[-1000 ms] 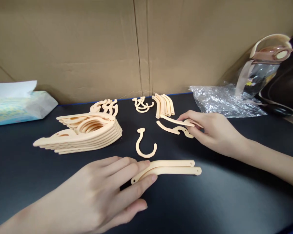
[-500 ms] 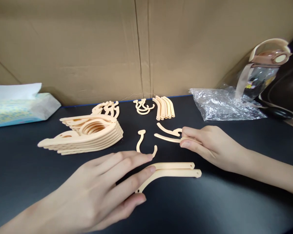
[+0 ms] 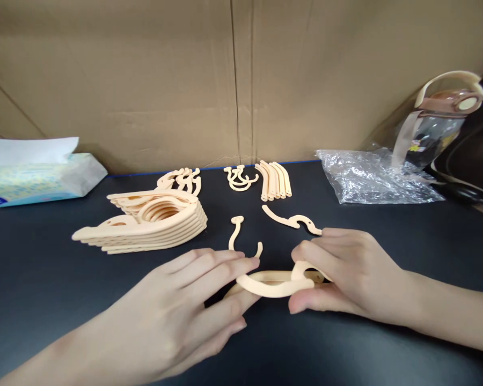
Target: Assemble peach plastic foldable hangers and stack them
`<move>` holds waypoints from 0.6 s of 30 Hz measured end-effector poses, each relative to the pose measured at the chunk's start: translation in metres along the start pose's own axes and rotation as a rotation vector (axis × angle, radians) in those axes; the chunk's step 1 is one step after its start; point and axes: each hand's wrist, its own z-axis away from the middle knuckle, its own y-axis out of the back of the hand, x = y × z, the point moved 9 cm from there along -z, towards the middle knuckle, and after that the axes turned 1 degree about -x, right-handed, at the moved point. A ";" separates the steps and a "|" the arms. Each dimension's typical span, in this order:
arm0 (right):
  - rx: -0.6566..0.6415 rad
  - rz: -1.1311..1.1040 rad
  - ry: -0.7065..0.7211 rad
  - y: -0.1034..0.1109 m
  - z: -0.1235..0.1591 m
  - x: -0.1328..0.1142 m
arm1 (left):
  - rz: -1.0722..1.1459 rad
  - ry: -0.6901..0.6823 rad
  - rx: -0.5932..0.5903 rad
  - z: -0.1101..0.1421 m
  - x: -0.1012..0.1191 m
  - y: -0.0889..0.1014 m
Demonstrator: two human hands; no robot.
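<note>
In the head view, the right hand has come nearer the left hand, pinching a curved piece above the strips. This piece extends left from its grip, long axis sideways, free end beside the left hand's loosely spread fingers. A matching piece lies beyond, nearer the right hand.

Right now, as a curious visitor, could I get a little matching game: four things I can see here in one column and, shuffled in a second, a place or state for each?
Things
1. Tissue pack
2. Stacked hanger parts
3. Plastic bag
4. Right hand

Places or states
A. Holding a curved beige piece
B. Cut off by the picture's left edge
C. Clear and crinkled, before the drinking bottle
D. Beige, piled in layers

Pairs: 1-B, 2-D, 3-C, 4-A
</note>
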 end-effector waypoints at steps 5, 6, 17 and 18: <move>0.009 -0.041 0.028 0.003 0.000 0.001 | 0.015 0.023 0.002 0.006 -0.001 -0.007; 0.005 -0.035 0.038 0.003 0.001 0.001 | 0.028 0.027 0.001 0.007 -0.002 -0.009; -0.048 0.065 0.173 0.001 0.001 0.000 | 0.079 0.058 0.006 0.011 -0.006 -0.012; -0.049 0.076 0.169 0.001 0.002 0.001 | 0.081 0.058 0.004 0.012 -0.006 -0.012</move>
